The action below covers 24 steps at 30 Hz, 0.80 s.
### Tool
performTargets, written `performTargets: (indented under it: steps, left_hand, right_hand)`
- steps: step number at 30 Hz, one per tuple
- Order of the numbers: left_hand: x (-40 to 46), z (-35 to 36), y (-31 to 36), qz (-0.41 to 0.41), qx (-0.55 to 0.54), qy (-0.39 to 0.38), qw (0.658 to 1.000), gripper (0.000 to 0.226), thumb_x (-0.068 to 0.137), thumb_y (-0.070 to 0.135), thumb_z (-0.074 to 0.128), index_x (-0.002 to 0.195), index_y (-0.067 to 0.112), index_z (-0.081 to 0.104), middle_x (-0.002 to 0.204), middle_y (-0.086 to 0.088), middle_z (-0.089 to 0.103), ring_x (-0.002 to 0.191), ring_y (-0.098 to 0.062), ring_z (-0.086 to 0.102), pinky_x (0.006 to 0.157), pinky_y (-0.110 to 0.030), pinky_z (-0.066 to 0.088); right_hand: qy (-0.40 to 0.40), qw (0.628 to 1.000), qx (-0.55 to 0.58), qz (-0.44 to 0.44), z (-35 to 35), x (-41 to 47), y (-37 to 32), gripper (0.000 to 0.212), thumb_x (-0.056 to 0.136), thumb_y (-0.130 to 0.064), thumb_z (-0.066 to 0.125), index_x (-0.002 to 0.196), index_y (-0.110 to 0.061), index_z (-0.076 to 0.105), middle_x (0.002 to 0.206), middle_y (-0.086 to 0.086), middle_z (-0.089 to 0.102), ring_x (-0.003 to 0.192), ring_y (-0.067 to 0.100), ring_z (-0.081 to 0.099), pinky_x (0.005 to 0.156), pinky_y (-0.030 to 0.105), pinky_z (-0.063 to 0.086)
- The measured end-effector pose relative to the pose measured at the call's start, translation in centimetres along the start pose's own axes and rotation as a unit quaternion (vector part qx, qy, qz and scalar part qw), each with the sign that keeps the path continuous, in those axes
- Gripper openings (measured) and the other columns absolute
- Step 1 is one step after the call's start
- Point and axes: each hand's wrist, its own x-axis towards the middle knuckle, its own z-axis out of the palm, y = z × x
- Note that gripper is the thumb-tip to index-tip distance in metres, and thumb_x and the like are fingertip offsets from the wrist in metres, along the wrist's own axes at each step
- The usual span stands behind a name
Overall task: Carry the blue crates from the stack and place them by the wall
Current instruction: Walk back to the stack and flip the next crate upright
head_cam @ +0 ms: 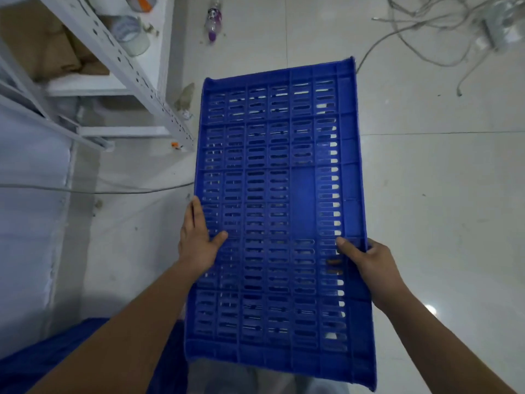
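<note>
A blue slotted plastic crate (278, 194) fills the middle of the head view, held off the tiled floor with its perforated base facing me. My left hand (197, 240) grips its left long edge, thumb across the slots. On the opposite long edge my right hand (369, 265) holds on, thumb over the base and fingers wrapped behind the rim. More blue plastic (56, 354) shows at the bottom left under my left forearm; whether it is another crate I cannot tell.
A white metal shelf rack (125, 66) with jars and brown bags stands at the upper left. A cable (99, 190) runs across the floor at left. A plastic bottle (213, 22) lies at the top, and tangled cords (426, 32) spread over the top right.
</note>
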Motion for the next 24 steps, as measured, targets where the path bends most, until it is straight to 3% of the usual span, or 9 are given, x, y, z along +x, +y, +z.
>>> performTargets:
  steps: [3,6,9,13,15,17,19,22,24]
  left_hand:
    - [0.6,0.0,-1.3,-0.052,-0.021,0.009,0.998,0.087,0.094,0.037,0.053,0.153,0.027,-0.010,0.163,-0.001,0.003,0.147,-0.029,0.018,0.117,-0.049,0.023]
    - [0.3,1.7,-0.1,-0.130,-0.061,0.062,0.988,0.069,0.096,0.028,0.050,0.154,0.019,0.013,0.160,-0.008,0.019,0.141,-0.033,0.029,0.114,-0.050,0.029]
    - [-0.4,3.8,3.1,-0.173,-0.193,-0.014,0.966,0.062,0.099,0.024,0.046,0.154,0.022,0.015,0.162,-0.006,0.015,0.144,-0.031,0.025,0.117,-0.045,0.026]
    - [-2.5,5.5,6.5,-0.211,-0.374,-0.175,0.886,0.079,0.086,0.068,0.039,0.151,0.042,0.003,0.162,0.008,-0.004,0.150,-0.025,0.005,0.119,-0.054,0.014]
    - [-3.2,6.3,6.5,-0.201,-0.437,-0.221,0.848,0.099,0.061,0.090,0.046,0.147,0.051,0.016,0.161,0.016,0.006,0.149,-0.022,0.014,0.118,-0.056,0.016]
    - [-3.9,6.1,6.6,-0.171,-0.478,-0.227,0.831,0.106,0.048,0.094,0.052,0.143,0.053,0.027,0.158,0.018,0.021,0.147,-0.017,0.023,0.118,-0.053,0.018]
    - [-4.3,5.6,6.7,-0.130,-0.478,-0.189,0.848,0.097,0.060,0.077,0.064,0.144,0.044,0.031,0.151,0.011,0.040,0.138,-0.016,0.039,0.116,-0.047,0.028]
    - [-4.0,5.0,5.6,-0.110,-0.402,-0.096,0.904,0.073,0.076,0.020,0.076,0.139,0.022,0.038,0.122,0.002,0.061,0.109,-0.020,0.060,0.103,-0.039,0.045]
    - [-3.4,4.2,4.0,-0.134,-0.328,-0.040,0.934,0.062,0.068,0.018,0.072,0.125,0.023,0.048,0.114,-0.004,0.065,0.104,-0.026,0.063,0.100,-0.045,0.048]
  right_hand:
    - [-0.002,0.999,-0.032,-0.044,1.8,-1.1,-1.6,0.020,0.084,-0.019,0.068,0.094,-0.003,0.065,0.081,0.017,0.072,0.057,0.017,0.072,0.051,0.027,0.057]
    - [0.013,0.992,-0.100,-0.078,3.2,-2.1,-3.1,0.013,0.090,-0.015,0.062,0.082,-0.005,0.061,0.063,0.009,0.060,0.038,-0.002,0.059,0.039,0.010,0.045]
    - [0.032,0.979,-0.182,-0.087,4.0,-2.7,-3.3,0.020,0.090,-0.022,0.063,0.077,-0.007,0.060,0.061,0.006,0.059,0.042,-0.002,0.060,0.046,0.017,0.053]
    - [0.074,0.963,-0.245,-0.082,5.3,-3.4,-1.9,0.028,0.087,-0.031,0.064,0.086,-0.004,0.064,0.076,0.015,0.069,0.071,0.030,0.070,0.066,0.046,0.058]
    - [0.078,0.958,-0.265,-0.081,6.7,-3.8,-1.0,0.024,0.087,-0.031,0.063,0.079,-0.009,0.059,0.071,0.007,0.066,0.064,0.021,0.063,0.066,0.039,0.051]
    - [0.057,0.948,-0.306,-0.070,8.7,-4.2,-0.1,0.025,0.088,-0.028,0.060,0.069,-0.020,0.046,0.069,-0.003,0.056,0.059,0.015,0.051,0.063,0.030,0.035]
    - [0.012,0.946,-0.319,-0.057,10.8,-4.0,1.2,0.007,0.087,-0.021,0.058,0.082,-0.021,0.053,0.083,0.000,0.060,0.073,0.018,0.054,0.066,0.030,0.037]
    - [-0.030,0.951,-0.303,-0.058,14.0,-3.5,3.4,0.029,0.087,-0.015,0.056,0.114,-0.008,0.062,0.110,0.009,0.070,0.100,0.024,0.065,0.086,0.033,0.050]
    - [-0.059,0.956,-0.282,-0.060,15.5,-3.4,4.4,0.034,0.080,-0.012,0.061,0.113,-0.005,0.064,0.112,0.011,0.070,0.104,0.021,0.064,0.094,0.032,0.049]
